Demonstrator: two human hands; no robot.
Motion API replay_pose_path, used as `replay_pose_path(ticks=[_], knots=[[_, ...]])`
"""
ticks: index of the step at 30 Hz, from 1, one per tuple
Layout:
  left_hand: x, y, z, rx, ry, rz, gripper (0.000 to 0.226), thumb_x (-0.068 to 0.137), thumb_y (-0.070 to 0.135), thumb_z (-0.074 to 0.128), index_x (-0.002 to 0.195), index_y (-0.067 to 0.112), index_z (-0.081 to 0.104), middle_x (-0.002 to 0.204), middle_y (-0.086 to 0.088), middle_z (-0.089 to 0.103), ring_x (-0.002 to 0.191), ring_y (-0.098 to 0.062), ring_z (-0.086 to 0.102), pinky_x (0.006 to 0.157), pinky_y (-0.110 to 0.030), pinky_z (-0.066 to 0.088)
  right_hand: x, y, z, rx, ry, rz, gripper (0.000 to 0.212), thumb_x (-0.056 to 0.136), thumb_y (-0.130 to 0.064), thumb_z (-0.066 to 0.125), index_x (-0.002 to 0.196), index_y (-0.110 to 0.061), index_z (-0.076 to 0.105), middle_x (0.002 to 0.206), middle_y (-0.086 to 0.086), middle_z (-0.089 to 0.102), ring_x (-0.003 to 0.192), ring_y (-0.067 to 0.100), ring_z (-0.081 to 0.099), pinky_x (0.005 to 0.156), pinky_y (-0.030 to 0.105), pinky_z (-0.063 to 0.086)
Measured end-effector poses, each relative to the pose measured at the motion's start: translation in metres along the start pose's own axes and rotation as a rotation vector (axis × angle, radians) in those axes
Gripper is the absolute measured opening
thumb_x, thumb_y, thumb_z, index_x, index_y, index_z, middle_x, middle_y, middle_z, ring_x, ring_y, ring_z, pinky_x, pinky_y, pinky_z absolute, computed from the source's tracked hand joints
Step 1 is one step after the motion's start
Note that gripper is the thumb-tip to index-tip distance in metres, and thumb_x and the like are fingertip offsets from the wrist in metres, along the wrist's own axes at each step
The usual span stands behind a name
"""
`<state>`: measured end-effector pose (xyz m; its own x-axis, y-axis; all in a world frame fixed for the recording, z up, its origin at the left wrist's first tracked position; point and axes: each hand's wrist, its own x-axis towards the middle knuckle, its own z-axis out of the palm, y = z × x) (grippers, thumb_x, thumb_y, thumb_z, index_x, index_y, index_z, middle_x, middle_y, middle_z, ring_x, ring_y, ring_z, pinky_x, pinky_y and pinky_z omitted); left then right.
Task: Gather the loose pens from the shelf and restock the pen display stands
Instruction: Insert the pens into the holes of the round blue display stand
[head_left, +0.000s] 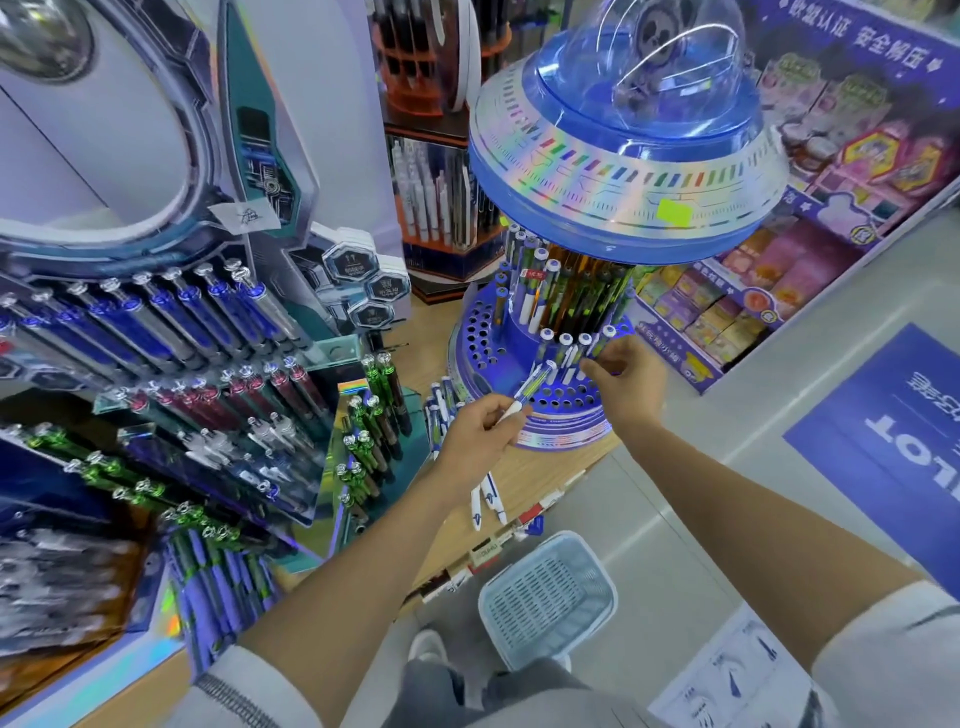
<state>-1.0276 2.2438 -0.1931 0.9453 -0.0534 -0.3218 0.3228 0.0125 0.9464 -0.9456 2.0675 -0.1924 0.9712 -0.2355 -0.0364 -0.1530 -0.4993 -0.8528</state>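
Note:
A round blue pen stand (485, 343) with a UFO-shaped top (623, 171) stands on the wooden shelf (524, 483). Its perforated base ring holds several pens upright. My left hand (475, 434) pinches a white and clear pen (530, 392), tilted, its upper end over the ring's holes. My right hand (626, 371) reaches to the front row of standing pens (569, 348), fingertips pinching one of them. Two loose white pens (488, 501) lie on the shelf below my left hand, and several more (439, 410) lie beside the stand's base.
A large tiered display (197, 364) of blue, red and green pens fills the left. Another pen rack (441, 197) stands behind. A pale plastic basket (548, 597) sits on the floor below the shelf edge. Boxed toys (779, 280) line the right shelf.

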Motion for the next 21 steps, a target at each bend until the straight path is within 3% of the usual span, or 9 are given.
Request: replay_pose_path(ticks=[5,8,10,14,16,18,21], knots=[[0.001,-0.001,-0.002,0.008,0.028,0.013,0.017,0.096,0.011,0.054,0.086,0.023,0.062,0.112,-0.029,0.061,0.046,0.001,0.042,0.050,-0.019,0.033,-0.001,0.006,0.007,-0.047,0.031,0.026,0.013,0.084,-0.017,0.074,0.092,-0.012,0.065,0.082,0.003,0.067,0.076,0.018,0.063,0.061,0.017,0.045],[0.003,-0.002,-0.003,0.024,0.027,0.034,0.011,0.096,0.013,0.056,0.090,0.018,0.063,0.089,-0.023,0.063,0.046,0.001,0.043,0.048,-0.015,0.034,-0.002,0.006,0.004,0.000,-0.006,0.030,0.025,0.083,-0.015,0.075,0.105,-0.012,0.063,0.089,0.003,0.069,0.081,0.016,0.066,0.074,0.026,0.054],[0.004,-0.002,-0.001,0.034,0.015,0.044,0.007,0.096,0.013,0.056,0.095,0.014,0.063,0.071,-0.006,0.056,0.045,0.001,0.043,0.046,-0.012,0.034,-0.007,0.006,-0.002,0.067,-0.010,-0.012,0.029,0.084,-0.014,0.073,0.109,-0.015,0.057,0.093,0.001,0.067,0.086,0.014,0.065,0.078,0.027,0.054],[0.008,-0.004,0.011,0.042,-0.020,0.065,0.005,0.095,0.011,0.057,0.098,0.011,0.062,0.063,0.005,0.048,0.043,0.001,0.041,0.044,-0.011,0.032,-0.030,0.002,-0.011,0.193,-0.106,-0.079,0.002,0.093,-0.017,0.060,0.092,-0.018,0.059,0.085,0.003,0.064,0.079,0.015,0.060,0.075,0.029,0.050],[0.010,-0.005,0.020,0.054,-0.039,0.067,0.004,0.094,0.012,0.059,0.094,0.016,0.061,0.062,0.004,0.047,0.046,-0.002,0.041,0.045,-0.015,0.034,-0.039,-0.001,-0.014,0.199,-0.259,-0.084,0.020,0.094,-0.026,0.061,0.086,-0.007,0.063,0.078,0.011,0.064,0.072,0.013,0.058,0.072,0.027,0.047],[0.012,-0.005,0.026,0.110,-0.046,0.102,0.008,0.093,0.015,0.061,0.089,0.021,0.060,0.063,0.003,0.046,0.053,-0.010,0.042,0.051,-0.022,0.037,-0.044,-0.003,-0.018,0.205,-0.356,-0.083,0.030,0.091,-0.024,0.066,0.086,0.005,0.061,0.072,0.012,0.067,0.067,0.011,0.061,0.067,0.021,0.047],[0.015,-0.002,0.028,0.271,0.001,0.186,0.010,0.091,0.017,0.064,0.100,0.020,0.065,0.086,0.001,0.060,0.076,-0.011,0.054,0.072,-0.029,0.044,-0.039,-0.007,-0.028,0.286,-0.326,-0.048,0.018,0.090,-0.016,0.068,0.085,0.001,0.063,0.073,0.004,0.071,0.068,0.010,0.068,0.068,0.018,0.051]])
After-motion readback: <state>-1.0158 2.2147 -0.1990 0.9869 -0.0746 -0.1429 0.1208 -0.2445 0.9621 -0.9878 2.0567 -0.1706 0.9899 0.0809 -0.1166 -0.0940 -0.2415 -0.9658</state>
